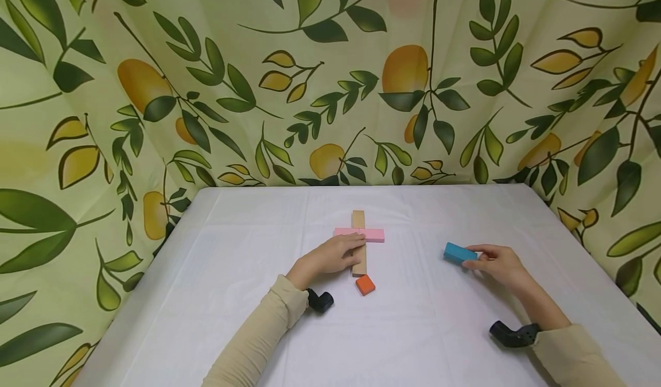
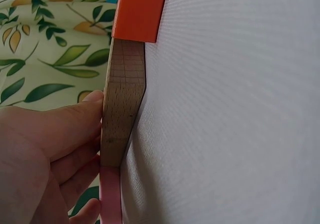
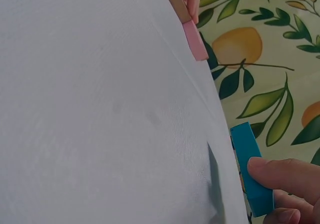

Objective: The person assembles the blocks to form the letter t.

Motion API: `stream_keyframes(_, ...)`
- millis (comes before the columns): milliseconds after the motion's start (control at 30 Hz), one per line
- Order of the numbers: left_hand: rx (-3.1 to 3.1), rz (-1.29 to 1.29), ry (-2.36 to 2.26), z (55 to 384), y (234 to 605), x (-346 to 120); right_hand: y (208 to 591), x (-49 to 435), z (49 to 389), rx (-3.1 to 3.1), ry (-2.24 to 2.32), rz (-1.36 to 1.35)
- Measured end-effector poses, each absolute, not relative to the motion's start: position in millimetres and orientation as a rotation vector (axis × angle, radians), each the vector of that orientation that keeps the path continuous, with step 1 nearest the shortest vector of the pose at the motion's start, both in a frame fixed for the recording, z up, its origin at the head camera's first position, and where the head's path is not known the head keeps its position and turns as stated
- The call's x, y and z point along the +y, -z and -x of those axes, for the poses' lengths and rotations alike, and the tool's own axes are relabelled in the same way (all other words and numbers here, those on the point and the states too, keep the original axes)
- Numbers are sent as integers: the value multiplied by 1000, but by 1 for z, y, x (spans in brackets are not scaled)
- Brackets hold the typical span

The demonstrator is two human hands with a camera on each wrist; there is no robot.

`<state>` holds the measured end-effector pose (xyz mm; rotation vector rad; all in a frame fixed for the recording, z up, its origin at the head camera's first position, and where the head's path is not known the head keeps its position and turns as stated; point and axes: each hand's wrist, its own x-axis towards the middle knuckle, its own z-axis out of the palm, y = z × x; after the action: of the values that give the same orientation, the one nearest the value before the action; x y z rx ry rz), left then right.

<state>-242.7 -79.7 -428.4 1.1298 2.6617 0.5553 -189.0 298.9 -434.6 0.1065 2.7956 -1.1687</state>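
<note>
Pinched between the thumb and fingers of my right hand (image 1: 500, 265) is a blue block (image 1: 458, 253), held above the cloth on the right with a shadow below it in the right wrist view. My left hand (image 1: 331, 255) rests on a cross of flat blocks, its thumb and fingertips touching the near wooden block (image 1: 360, 265) and the pink row. Two pink blocks (image 1: 374, 235) form the crossbar, the left one partly covered by fingers. A second wooden block (image 1: 358, 219) extends beyond them. An orange block (image 1: 365, 285), turned at an angle, sits at the cross's near end.
A white cloth (image 1: 248, 232) covers the table. Behind and beside it hangs a curtain (image 1: 356, 117) printed with leaves and fruit. Both wrists carry black cameras, the left one (image 1: 321, 301) close to the orange block.
</note>
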Motion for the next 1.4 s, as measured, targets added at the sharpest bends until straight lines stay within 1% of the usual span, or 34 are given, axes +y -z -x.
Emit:
stream_keyframes(333, 2660, -1120, -550, 242, 427, -80, 429, 289, 189, 2777, 1176, -110)
stream_keyframes(667, 2662, -1093, -531, 244, 428, -79, 426, 280, 187, 2782, 1183, -51)
stream_keyframes(1400, 2660, -1137, -561, 242, 427, -80, 421, 258, 180, 2715, 1285, 43)
